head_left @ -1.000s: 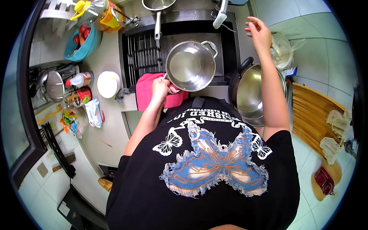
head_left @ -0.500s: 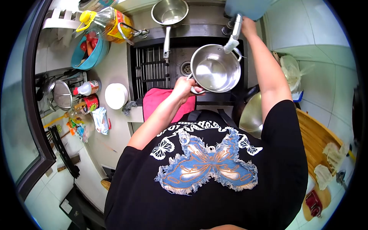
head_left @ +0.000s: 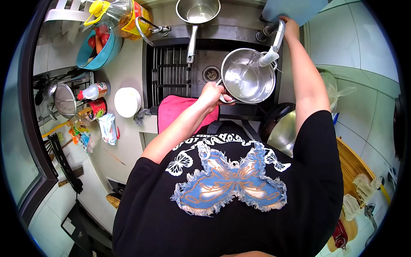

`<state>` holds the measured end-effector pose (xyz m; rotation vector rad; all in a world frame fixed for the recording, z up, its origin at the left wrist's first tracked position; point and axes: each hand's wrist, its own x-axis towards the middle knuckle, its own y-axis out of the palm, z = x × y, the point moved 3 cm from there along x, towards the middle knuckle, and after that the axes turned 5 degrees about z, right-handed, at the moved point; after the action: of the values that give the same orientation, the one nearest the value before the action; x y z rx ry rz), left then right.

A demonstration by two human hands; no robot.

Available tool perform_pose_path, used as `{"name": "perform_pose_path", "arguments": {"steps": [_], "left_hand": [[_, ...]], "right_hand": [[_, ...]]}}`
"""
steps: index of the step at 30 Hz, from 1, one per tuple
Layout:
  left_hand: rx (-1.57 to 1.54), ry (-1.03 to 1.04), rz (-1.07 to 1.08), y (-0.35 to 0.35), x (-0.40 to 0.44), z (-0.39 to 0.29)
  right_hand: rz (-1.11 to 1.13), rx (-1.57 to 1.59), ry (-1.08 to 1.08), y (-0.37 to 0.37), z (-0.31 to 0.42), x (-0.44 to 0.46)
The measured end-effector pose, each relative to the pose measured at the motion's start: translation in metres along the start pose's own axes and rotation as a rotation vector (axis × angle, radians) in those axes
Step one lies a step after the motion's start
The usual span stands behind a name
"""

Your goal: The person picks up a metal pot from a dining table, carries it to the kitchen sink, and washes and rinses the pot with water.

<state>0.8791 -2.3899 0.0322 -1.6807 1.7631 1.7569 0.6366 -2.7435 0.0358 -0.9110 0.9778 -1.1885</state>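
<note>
As left hand (head_left: 212,95) grips — pot (head_left: 246,78) rightward.

Behind the sink, on the counter (head_left: 122,145), the top picture edge cuts the saucepan (head_left: 198,13); the faucet (head_left: 279,36) hides part of the held pot (head_left: 247,79); the right hand's (head_left: 293,30) grip is unclear.

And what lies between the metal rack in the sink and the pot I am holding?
In the head view, the drain shows between the rack and the pot in your left hand; the saucepan's handle ends near the rack's edge.
</note>
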Motion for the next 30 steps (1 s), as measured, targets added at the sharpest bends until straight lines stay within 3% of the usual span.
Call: {"name": "perform_pose_path", "arguments": {"steps": [3,10,13,17,19,24,26,30], "left_hand": [[-0.01,0.006,-0.012,-0.006,0.005,0.002],[0.026,0.034,-0.014,-0.007,0.01,0.024],[0.049,0.04,-0.021,0.005,-0.021,0.041],[0.141,0.087,-0.097,-0.025,-0.038,0.057],[0.153,0.085,-0.13,-0.046,-0.056,0.064],[-0.013,0.162,-0.178,-0.1,-0.089,0.099],[-0.101,0.156,-0.211,-0.118,-0.098,0.116],[-0.203,0.219,-0.302,-0.152,-0.113,0.143]], "right_hand": [[-0.046,0.055,-0.128,0.003,0.002,-0.005],[0.128,-0.253,-0.072,-0.023,-0.002,-0.035],[0.169,-0.145,-0.165,-0.06,-0.01,-0.07],[0.246,-0.139,-0.016,-0.066,0.003,-0.095],[0.247,-0.061,-0.119,-0.059,-0.015,-0.096],[0.299,0.245,-0.025,-0.079,0.023,-0.163],[0.138,0.387,-0.077,-0.082,0.032,-0.183],[0.177,0.574,-0.201,-0.066,0.069,-0.225]]}}
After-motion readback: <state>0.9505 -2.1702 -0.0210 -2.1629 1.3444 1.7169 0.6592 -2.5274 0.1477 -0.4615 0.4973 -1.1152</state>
